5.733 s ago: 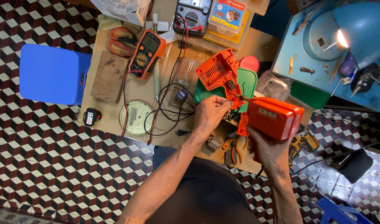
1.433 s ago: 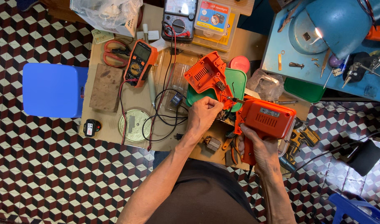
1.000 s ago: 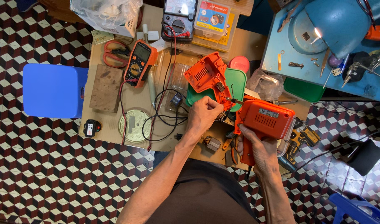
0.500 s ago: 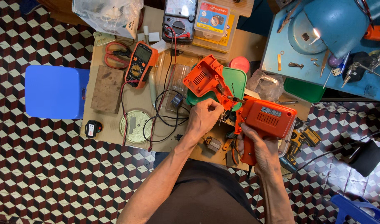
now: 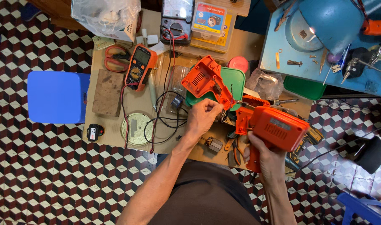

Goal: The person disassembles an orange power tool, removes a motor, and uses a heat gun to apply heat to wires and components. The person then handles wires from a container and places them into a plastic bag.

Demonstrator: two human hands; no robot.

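While the right hand (image 5: 265, 156) stays wrapped around the handle of the orange tool body (image 5: 278, 129), the left hand (image 5: 203, 118) has crept up, fingers pinched on small parts at the open orange shell (image 5: 205, 81). Far above those fingers lies a flat yellow-and-blue package (image 5: 209, 21), beside a clear plastic bag (image 5: 105, 16).

Orange tool housing (image 5: 278, 129), blue stool (image 5: 57, 96)

wooden table (image 5: 161, 143) carries a multimeter (image 5: 137, 71), scissors (image 5: 115, 58), black cables (image 5: 165, 121).
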